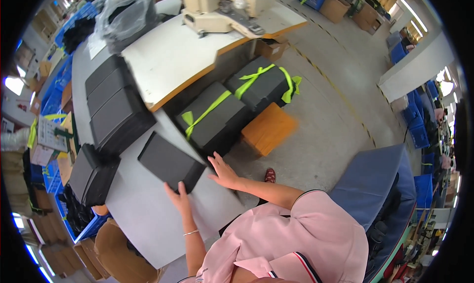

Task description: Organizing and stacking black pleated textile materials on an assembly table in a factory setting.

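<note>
A small stack of flat, dark grey rectangular pieces point(170, 160) lies at an angle on the light grey table, in front of me. What the pieces are made of I cannot tell. At the stack's near edge is my left hand point(178, 196), its fingers stretched out and touching that edge. My right hand point(224, 173) is beside the stack's right corner, fingers spread and nothing in them. Further left stand taller stacks of similar dark pieces point(111, 103), with a lower leaning stack point(91, 177) nearer to me.
Beyond the table, a white worktop point(168, 56) carries a cream sewing machine point(222, 16). Beneath it sit dark bundles point(217, 113) tied with yellow-green strips, beside an orange-brown wooden stool point(269, 127). A blue padded bin point(368, 177) stands to my right; a clear plastic bag point(123, 19) sits at the far left.
</note>
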Demonstrator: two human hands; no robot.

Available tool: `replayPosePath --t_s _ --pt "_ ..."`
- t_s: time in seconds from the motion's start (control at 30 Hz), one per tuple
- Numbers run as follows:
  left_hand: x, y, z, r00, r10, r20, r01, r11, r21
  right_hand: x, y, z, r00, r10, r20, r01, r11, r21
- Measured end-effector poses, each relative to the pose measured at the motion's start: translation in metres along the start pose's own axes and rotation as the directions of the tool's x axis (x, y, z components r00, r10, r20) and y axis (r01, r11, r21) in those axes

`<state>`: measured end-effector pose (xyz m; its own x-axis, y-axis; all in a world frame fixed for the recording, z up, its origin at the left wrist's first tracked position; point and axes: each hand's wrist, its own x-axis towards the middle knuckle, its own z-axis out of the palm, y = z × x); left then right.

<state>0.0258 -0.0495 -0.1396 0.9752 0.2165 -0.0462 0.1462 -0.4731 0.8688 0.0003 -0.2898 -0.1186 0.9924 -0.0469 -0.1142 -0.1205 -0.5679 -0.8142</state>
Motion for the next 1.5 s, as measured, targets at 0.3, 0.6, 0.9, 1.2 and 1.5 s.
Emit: replayPosePath --t_s 0.3,0.6,0.9,1.2,1.5 --pt "0.0 0.033 0.035 0.98 -0.104 -0.169 0.117 0.991 0.07 -0.135 0.267 -0.195 0.834 0.488 0.257 -0.403 0.857 -0.32" --pt "-0.001 0.109 0.144 0.873 0.221 -0.434 -0.057 0.931 0.359 -0.142 0.391 -0.301 0.746 0.661 0.08 -0.655 0.75 -0.09" --pt "-0.068 0.285 0.469 0.727 0.226 0.648 -0.133 0.973 -0.19 -0.06 0.52 -0.398 0.711 0.701 0.042 -0.697 0.697 0.171" --pt "-0.058 0.346 0.754 0.63 0.008 0.776 0.144 0.981 -0.127 0.123 0.68 -0.535 0.683 0.726 -0.073 -0.694 0.677 0.245" --pt "0.02 0.3 0.919 0.791 -0.402 0.461 0.256 0.902 0.347 0.289 0.771 -0.541 0.778 0.627 0.024 -0.596 0.726 0.343"
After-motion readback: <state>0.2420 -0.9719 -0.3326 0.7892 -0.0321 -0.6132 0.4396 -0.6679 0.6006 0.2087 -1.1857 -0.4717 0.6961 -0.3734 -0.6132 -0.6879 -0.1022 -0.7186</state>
